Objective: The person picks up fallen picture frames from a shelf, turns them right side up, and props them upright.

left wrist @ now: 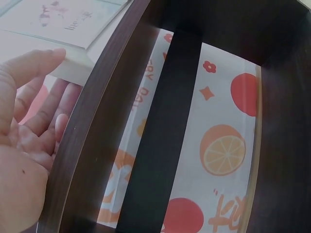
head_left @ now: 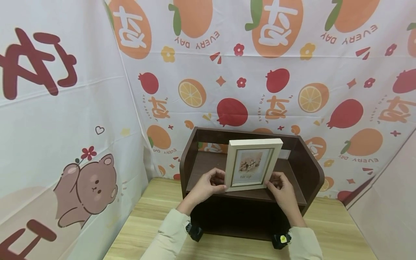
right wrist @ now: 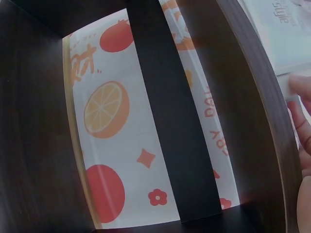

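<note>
The picture frame (head_left: 251, 164) stands upright on the top board of a dark wooden shelf (head_left: 312, 169), near that board's front edge and about midway along it, its cream border facing the person. The left hand (head_left: 208, 184) holds the frame's lower left corner, fingers curled round its side edge; in the left wrist view the fingertips (left wrist: 46, 60) lie against the pale edge of the frame (left wrist: 73, 22). The right hand (head_left: 281, 186) grips the lower right corner in the same way, thumb on the front; the right wrist view shows only blurred fingertips (right wrist: 301, 87) beside the frame (right wrist: 282, 34). Cream sleeves cover both forearms. The shelf stands on a light wooden counter (head_left: 334, 234), towards its far edge, with an open compartment beneath the top board. Behind and to both sides hangs a white cloth (head_left: 227, 72) printed with oranges, pomegranates and a brown bear (head_left: 89, 187).
</note>
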Tool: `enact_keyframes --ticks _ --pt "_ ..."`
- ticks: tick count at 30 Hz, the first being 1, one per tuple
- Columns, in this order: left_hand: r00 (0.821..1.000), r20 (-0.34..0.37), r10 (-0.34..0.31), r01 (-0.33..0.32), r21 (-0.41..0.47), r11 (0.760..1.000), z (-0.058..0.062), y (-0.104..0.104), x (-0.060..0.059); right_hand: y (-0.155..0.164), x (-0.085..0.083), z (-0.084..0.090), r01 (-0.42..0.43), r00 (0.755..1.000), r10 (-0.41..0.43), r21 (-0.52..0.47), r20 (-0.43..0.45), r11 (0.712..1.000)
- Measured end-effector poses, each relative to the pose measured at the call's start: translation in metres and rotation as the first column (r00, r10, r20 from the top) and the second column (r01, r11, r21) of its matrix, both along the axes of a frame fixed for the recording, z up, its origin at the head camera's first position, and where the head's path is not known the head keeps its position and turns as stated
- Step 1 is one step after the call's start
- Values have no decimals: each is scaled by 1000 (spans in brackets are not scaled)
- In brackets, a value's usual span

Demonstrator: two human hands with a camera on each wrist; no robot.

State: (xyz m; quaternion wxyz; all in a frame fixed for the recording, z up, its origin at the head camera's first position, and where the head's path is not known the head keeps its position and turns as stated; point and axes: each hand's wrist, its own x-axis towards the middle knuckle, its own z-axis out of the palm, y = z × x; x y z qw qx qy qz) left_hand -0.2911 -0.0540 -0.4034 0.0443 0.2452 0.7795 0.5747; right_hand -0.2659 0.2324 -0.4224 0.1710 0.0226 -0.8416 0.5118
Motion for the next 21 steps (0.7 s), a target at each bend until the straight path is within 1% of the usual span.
enact_keyframes --ticks 4,6,12,16,21 --pt "1000 -11 21 -21 0 1000 -1 3 2 -4 2 1 60 997 -58 43 -45 997" --pt "999 -17 31 -31 0 1000 -2 4 3 -5 2 1 85 995 -82 67 -49 994" --pt "996 -40 78 -77 9 997 -5 9 11 -6 -2 0 135 991 -133 153 -20 979" --pt "992 -65 109 -109 4 994 -6 12 17 -8 -5 -2 174 985 -172 203 -24 964" --pt "987 -92 132 -133 -3 991 -6 16 21 -11 -6 -2 210 977 -210 239 -28 948"
